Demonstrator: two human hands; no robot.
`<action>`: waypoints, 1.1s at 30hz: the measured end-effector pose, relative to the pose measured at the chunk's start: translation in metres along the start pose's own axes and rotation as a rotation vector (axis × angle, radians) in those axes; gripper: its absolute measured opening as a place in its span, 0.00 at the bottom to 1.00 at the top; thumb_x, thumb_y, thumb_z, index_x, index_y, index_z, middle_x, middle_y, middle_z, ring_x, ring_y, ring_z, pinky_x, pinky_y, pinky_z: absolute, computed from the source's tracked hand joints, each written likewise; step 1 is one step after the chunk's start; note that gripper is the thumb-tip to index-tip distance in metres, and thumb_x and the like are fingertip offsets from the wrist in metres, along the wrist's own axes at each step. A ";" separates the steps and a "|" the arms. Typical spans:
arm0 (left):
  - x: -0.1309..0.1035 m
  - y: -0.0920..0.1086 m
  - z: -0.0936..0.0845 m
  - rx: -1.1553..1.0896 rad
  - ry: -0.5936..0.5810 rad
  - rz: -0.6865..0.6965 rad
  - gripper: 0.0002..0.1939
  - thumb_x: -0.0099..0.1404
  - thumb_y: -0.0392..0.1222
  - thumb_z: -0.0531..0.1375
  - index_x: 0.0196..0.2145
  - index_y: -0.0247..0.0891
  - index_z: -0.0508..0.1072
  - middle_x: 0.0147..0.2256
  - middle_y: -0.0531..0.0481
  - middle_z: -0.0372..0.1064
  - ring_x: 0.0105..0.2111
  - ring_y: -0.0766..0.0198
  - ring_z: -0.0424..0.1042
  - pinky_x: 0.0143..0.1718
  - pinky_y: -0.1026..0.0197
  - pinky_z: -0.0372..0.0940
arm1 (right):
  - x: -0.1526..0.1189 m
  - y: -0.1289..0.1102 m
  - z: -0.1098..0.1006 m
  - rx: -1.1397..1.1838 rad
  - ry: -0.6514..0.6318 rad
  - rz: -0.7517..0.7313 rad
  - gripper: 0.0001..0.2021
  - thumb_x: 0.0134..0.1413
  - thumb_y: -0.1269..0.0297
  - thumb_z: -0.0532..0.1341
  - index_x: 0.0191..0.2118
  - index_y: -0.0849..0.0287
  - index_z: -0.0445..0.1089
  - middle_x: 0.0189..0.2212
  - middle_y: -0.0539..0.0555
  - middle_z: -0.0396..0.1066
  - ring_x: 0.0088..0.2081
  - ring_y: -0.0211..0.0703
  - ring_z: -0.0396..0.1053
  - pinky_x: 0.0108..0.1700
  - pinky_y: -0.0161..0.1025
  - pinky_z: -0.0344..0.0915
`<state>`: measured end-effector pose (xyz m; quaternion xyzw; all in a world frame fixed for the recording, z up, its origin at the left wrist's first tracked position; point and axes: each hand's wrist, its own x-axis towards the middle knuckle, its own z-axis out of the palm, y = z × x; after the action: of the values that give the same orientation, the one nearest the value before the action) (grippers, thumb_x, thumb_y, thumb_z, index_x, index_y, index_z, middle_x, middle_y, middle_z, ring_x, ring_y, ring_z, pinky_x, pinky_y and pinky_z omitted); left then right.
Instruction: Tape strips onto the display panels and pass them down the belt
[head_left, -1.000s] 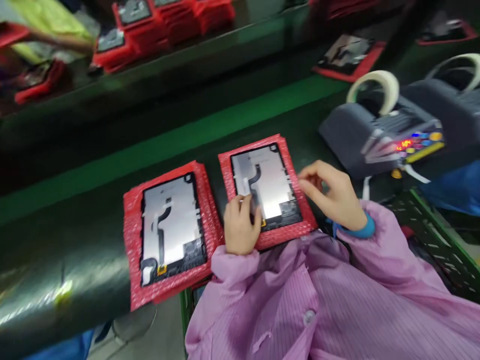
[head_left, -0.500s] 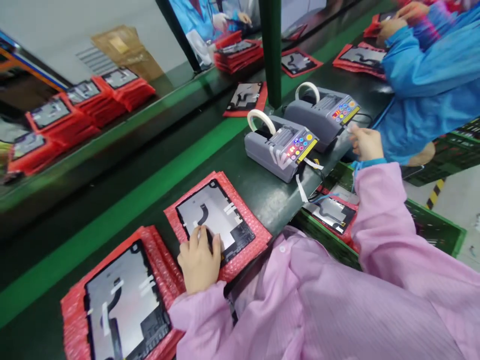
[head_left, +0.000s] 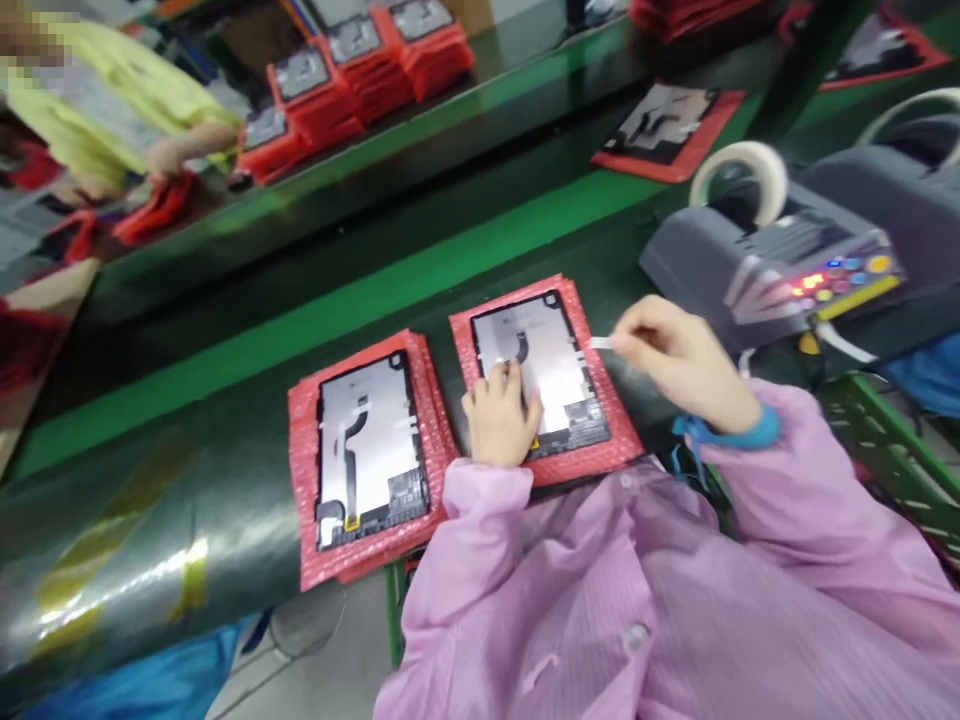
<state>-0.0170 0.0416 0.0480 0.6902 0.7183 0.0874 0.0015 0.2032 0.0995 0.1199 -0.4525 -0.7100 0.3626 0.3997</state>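
My left hand rests with spread fingers on a silver and black panel, beside its black curved cable. That panel lies on red bubble wrap. To the right, my right hand pinches a short white tape strip, whose tip is near the panel's right edge. A second panel with a black cable lies on a stack of red bubble wrap at the left.
Two grey tape dispensers with white rolls stand at the right. Beyond the green strip lie another panel and several red stacks. A person in yellow handles red wrap at the upper left.
The view has swung left. My right hand has come from beside the dispensers to the panel's right edge with a tape strip. My left hand stays on the panel.
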 end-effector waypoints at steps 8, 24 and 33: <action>0.011 0.005 0.000 -0.015 -0.033 0.007 0.30 0.70 0.47 0.52 0.65 0.31 0.64 0.53 0.34 0.69 0.45 0.46 0.69 0.49 0.44 0.58 | 0.080 0.057 0.109 -0.318 -0.150 -0.044 0.09 0.55 0.67 0.62 0.24 0.59 0.69 0.28 0.55 0.66 0.36 0.47 0.63 0.50 0.53 0.61; 0.013 0.007 -0.009 -0.018 -0.124 -0.008 0.28 0.72 0.45 0.51 0.66 0.34 0.63 0.56 0.38 0.68 0.45 0.51 0.69 0.51 0.47 0.57 | 0.073 0.055 0.122 -0.521 -0.134 -0.003 0.10 0.59 0.65 0.57 0.28 0.59 0.72 0.36 0.59 0.68 0.44 0.54 0.64 0.54 0.60 0.60; 0.013 0.006 -0.008 -0.028 -0.112 -0.008 0.28 0.71 0.45 0.51 0.65 0.33 0.64 0.54 0.38 0.69 0.44 0.50 0.69 0.49 0.47 0.58 | 0.070 0.046 0.128 -0.637 -0.143 0.003 0.11 0.60 0.61 0.58 0.30 0.61 0.71 0.39 0.61 0.66 0.49 0.59 0.63 0.54 0.61 0.62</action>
<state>-0.0124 0.0539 0.0586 0.6910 0.7186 0.0587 0.0516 0.0859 0.1608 0.0427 -0.5293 -0.8133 0.1537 0.1865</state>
